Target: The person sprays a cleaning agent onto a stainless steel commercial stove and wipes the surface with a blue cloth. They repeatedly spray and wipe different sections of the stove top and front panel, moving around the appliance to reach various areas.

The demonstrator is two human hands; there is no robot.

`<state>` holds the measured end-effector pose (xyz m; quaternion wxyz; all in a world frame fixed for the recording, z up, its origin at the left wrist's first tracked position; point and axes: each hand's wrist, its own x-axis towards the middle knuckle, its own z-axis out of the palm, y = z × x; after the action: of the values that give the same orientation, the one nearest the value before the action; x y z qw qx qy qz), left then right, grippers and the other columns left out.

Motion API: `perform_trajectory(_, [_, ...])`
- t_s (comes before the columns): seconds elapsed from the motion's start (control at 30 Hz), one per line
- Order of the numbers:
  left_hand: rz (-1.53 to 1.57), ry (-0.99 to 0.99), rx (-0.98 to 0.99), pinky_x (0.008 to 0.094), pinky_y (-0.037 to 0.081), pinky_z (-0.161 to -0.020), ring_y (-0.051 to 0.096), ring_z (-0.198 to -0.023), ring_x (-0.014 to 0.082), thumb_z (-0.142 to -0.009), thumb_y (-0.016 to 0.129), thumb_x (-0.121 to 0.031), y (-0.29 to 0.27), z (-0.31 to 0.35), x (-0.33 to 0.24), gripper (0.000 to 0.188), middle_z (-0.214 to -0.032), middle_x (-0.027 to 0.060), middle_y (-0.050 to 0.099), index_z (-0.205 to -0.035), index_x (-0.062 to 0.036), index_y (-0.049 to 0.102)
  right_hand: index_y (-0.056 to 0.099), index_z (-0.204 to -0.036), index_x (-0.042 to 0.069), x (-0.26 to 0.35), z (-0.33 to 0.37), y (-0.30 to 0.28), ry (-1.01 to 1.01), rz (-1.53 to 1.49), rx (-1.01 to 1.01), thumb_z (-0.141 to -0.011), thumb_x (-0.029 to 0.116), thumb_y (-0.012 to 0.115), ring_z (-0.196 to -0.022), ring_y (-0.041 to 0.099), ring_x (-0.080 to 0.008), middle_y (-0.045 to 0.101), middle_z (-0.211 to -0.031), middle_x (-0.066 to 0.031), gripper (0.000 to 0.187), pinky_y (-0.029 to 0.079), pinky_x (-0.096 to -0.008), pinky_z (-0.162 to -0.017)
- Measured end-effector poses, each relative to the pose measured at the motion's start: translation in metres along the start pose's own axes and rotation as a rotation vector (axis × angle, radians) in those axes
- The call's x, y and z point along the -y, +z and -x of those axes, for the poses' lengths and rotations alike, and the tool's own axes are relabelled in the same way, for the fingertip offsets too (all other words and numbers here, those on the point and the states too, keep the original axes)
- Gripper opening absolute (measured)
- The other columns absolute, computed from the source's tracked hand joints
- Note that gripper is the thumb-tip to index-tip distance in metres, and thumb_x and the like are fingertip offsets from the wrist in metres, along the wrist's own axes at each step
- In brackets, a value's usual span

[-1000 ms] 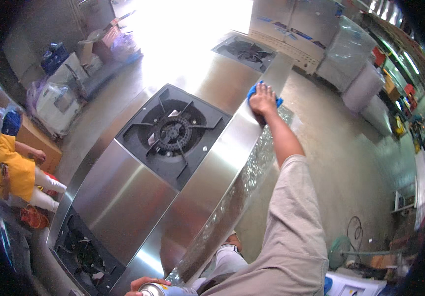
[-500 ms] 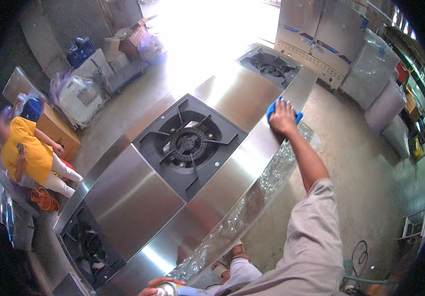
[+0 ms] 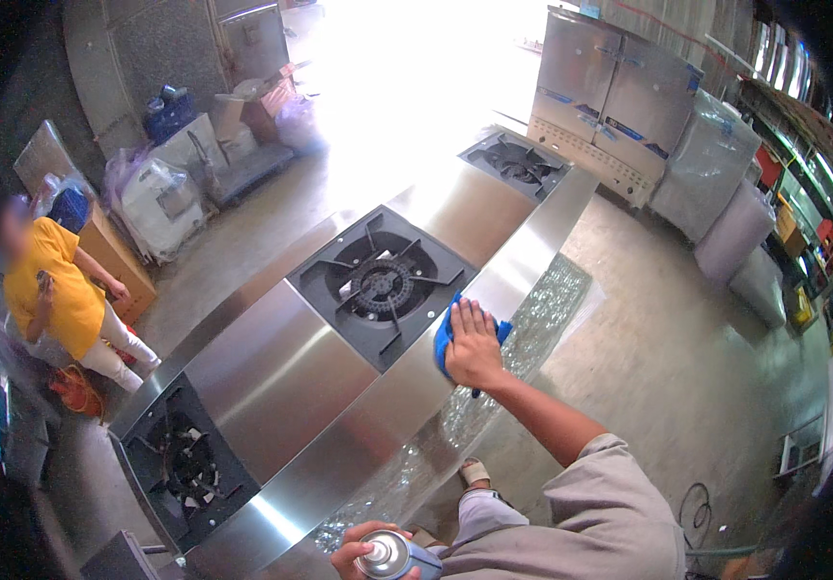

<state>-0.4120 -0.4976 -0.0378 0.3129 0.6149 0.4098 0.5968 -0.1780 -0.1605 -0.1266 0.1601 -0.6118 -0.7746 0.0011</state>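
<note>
My right hand (image 3: 475, 350) lies on a blue cloth (image 3: 444, 338), pressing it against the near steel rim of a long stainless steel stove (image 3: 339, 430). Its fingers are stretched over the cloth, beside the front corner of the middle black burner (image 3: 378, 280). Low in the picture, my left hand (image 3: 354, 553) is wrapped round a spray can (image 3: 395, 557) with a white nozzle. Further burners sit at both ends of the stove, the far burner (image 3: 516, 162) and the near-left burner (image 3: 185, 462).
Bubble wrap (image 3: 532, 314) hangs along the stove's near side. Across the stove stands a person in a yellow shirt (image 3: 54, 285). A tall steel cabinet (image 3: 610, 97) is at the back right, with wrapped goods (image 3: 704, 169) beside it. A hose (image 3: 697, 512) lies on the floor.
My right hand and the blue cloth have slid along the rim toward me, from near the far burner to beside the middle one. The spray can shows more fully in my left hand.
</note>
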Motion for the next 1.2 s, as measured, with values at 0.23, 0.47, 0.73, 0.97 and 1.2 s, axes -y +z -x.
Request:
perform_trajectory(0.23, [-0.055, 0.134, 0.159, 0.0452, 0.059, -0.083, 0.066, -0.106, 0.0349, -0.076, 0.082, -0.018, 0.092, -0.094, 0.038, 0.082, -0.128, 0.0297, 0.055, -0.141, -0.0144, 0.033, 0.026, -0.161, -0.003, -0.144, -0.109, 0.001, 0.217, 0.025, 0.009, -0.100, 0.035, 0.039, -0.158, 0.017, -0.0385, 0.022, -0.170, -0.0224, 0.073, 0.008, -0.0522, -0.129])
perform_trajectory(0.47, [-0.034, 0.010, 0.204, 0.0448, 0.060, -0.077, 0.069, -0.097, 0.0352, -0.079, 0.085, -0.029, 0.223, -0.185, 0.094, 0.081, -0.125, 0.0344, 0.054, -0.139, -0.0129, 0.033, 0.027, -0.160, -0.004, -0.359, -0.241, -0.002, 0.383, 0.065, -0.079, -0.100, 0.034, 0.037, -0.158, 0.018, -0.0388, 0.024, -0.169, -0.0235, 0.072, 0.009, -0.0519, -0.129])
perform_trajectory(0.73, [-0.069, -0.146, 0.212, 0.0438, 0.059, -0.078, 0.068, -0.097, 0.0340, -0.078, 0.080, -0.013, 0.328, -0.275, 0.121, 0.080, -0.128, 0.0345, 0.053, -0.140, -0.0193, 0.031, 0.014, -0.166, 0.004, -0.556, -0.382, -0.037, 0.615, 0.124, 0.086, -0.099, 0.030, 0.028, -0.161, 0.007, -0.0320, 0.009, -0.174, -0.0145, 0.073, 0.006, -0.0448, -0.130])
perform_trajectory(0.97, [-0.153, -0.115, 0.212, 0.0442, 0.058, -0.079, 0.067, -0.099, 0.0345, -0.075, 0.081, -0.010, 0.334, -0.286, 0.130, 0.081, -0.125, 0.0338, 0.055, -0.138, -0.0173, 0.031, 0.029, -0.162, 0.002, -0.630, -0.422, -0.036, 0.646, 0.091, 0.028, -0.101, 0.034, 0.029, -0.158, 0.022, -0.0353, 0.027, -0.169, -0.0163, 0.068, 0.014, -0.0464, -0.129])
perform_trajectory(1.2, [-0.123, -0.056, 0.209, 0.0451, 0.058, -0.076, 0.068, -0.094, 0.0355, -0.074, 0.082, -0.013, 0.301, -0.253, 0.110, 0.080, -0.122, 0.0346, 0.056, -0.138, -0.0134, 0.033, 0.020, -0.164, 0.003, -0.542, -0.378, -0.030, 0.410, 0.180, 0.128, -0.104, 0.037, 0.027, -0.159, 0.012, -0.0377, 0.016, -0.173, -0.0168, 0.070, 0.009, -0.0477, -0.130])
